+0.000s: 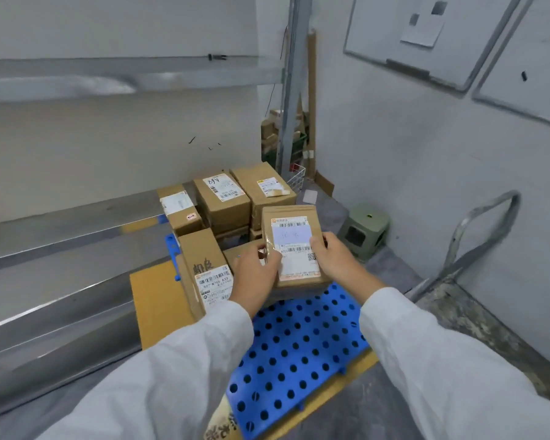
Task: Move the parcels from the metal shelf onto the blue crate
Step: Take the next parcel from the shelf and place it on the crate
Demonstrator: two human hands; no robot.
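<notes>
Labelled parcel (pixel 294 246) gripped by both hands over far part of blue crate (pixel 299 354); whether it rests on anything, cannot tell. Left hand (pixel 256 274) curls round its 9 o'clock edge. Right hand (pixel 337 262) curls round its 3 o'clock edge, thumb on label. Other parcels (pixel 221 198) stacked on crate, 10 to 12 o'clock of held one. Metal shelf (pixel 61 236) at crate's 9 o'clock. Green stool (pixel 364 230) at 2 o'clock.

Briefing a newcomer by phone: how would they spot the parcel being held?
Find the perforated blue crate beside the metal shelf. Over it, the left hand and right hand hold one flat brown parcel. Alone among its neighbours, its label carries a pale blue patch.
</notes>
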